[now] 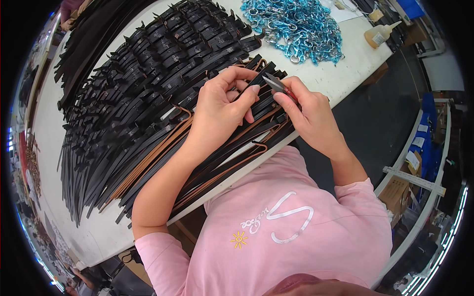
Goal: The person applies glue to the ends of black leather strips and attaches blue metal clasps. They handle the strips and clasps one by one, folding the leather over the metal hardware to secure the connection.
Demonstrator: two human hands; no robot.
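Head view: hands (261,106) hide most of the small snips (277,85).

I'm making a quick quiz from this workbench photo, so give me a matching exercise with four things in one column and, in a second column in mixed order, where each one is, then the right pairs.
Things:
1. black strap
2. small snips
3. blue metal clasps
4. squeeze bottle

Places:
A. heaped at the far middle of the white table
B. pinched in the left hand
C. lying near the table's far right corner
D. held in the right hand, tips at the strap's end

Pairs: 1-B, 2-D, 3-A, 4-C
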